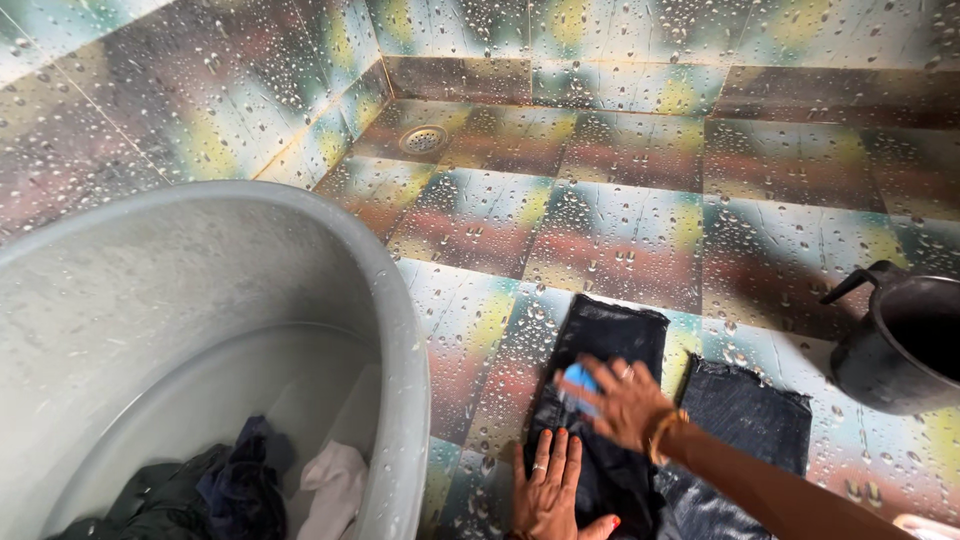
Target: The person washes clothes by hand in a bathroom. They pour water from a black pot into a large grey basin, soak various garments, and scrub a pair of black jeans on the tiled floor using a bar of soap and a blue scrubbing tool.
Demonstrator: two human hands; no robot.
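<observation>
Right hand (622,400) rubs perhaps blue soap (577,382) on dark denim jeans (610,340).

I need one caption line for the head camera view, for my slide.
Right hand rubs a blue soap bar on dark jeans on the tiled floor; left hand flat on them.

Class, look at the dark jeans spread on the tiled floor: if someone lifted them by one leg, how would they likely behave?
The jeans would probably hang limp, since they lie flat and creased. They look dark and soaked, so likely heavy. The left hand presses them flat.
</observation>
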